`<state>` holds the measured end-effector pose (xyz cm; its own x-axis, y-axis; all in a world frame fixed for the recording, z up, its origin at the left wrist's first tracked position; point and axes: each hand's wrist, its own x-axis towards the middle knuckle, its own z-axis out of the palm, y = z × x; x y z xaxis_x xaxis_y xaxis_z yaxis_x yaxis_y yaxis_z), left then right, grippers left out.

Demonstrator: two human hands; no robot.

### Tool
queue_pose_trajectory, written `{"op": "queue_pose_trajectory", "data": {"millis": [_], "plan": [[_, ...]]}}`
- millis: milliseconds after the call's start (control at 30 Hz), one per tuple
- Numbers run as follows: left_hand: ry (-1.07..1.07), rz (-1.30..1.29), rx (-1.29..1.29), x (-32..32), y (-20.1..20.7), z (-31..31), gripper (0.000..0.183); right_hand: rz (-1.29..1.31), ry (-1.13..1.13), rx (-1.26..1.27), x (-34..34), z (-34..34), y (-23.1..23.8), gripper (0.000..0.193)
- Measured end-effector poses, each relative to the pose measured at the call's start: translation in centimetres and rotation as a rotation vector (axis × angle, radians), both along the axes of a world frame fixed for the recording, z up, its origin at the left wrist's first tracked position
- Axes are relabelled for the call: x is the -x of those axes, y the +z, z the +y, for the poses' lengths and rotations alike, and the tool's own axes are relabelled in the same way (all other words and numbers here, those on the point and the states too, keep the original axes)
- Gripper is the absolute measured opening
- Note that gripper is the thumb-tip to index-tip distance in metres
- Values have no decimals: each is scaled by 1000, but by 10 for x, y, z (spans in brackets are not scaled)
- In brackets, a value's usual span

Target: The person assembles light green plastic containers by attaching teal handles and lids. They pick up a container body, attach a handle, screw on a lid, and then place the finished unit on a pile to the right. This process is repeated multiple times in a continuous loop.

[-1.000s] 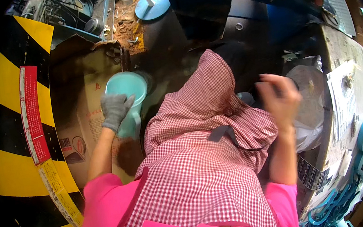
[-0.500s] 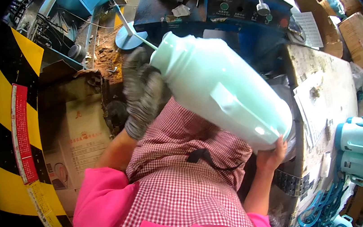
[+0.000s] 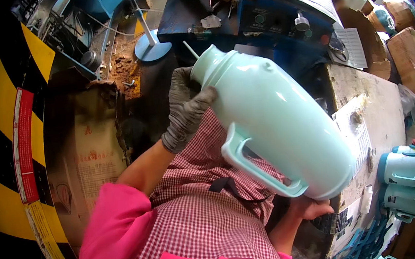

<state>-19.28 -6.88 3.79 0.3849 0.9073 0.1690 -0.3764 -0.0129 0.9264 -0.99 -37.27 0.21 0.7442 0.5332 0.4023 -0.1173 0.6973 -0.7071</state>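
Slippage looks like the chief risk: a large, glossy, mint-green, jug-shaped plastic shell (image 3: 281,118) lies aslant between the two hands, above the red-and-white checked cloth apron (image 3: 206,204). The left hand in a grey fabric glove (image 3: 184,111) clasps its neck, thumb against the collar; the bare right hand (image 3: 311,207) supports the base from beneath, its fingers partly hidden, so I cannot tell how hard it presses. Should the lower palm shift, that smooth base could drop or twist. Just beyond the gloved grip, a thin, pale green rod (image 3: 191,50) juts past the neck and could catch on something if swung. Right of the lower grip, the grimy off-white tabletop (image 3: 376,93) could scuff the shell in a wide turn.

Between the grips, the shell is evenly coloured, with white highlights along its flank, a stepped collar, a small round knob on the upper shoulder, and a long loop handle (image 3: 261,167) of matching green facing the apron.
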Motion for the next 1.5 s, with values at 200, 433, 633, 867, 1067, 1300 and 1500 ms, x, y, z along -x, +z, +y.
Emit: {"op": "queue_pose_trajectory", "data": {"millis": [200, 433, 633, 867, 1067, 1300, 1500], "plan": [[-219, -200, 74, 6, -4, 45, 36, 122, 427, 151, -27, 3, 2, 68], [-330, 113, 146, -17, -6, 58, 27, 525, 562, 481, 33, 43, -25, 58], [-475, 241, -81, -50, 0, 35, 29, 574, 630, 666, 56, 86, -29, 51], [-337, 168, 34, -11, 18, 51, 28, 348, 952, 1028, 31, 90, -15, 43], [137, 88, -93, 78, 122, 121, 48, -129, 633, 1526, -122, 19, 75, 17], [0, 446, -975, 49, 126, 100, 65, -177, 244, 593, -256, 72, 66, 45], [153, 334, -473, 107, 92, 111, 43, -733, 262, 2316, -226, 23, -150, 24]]}}
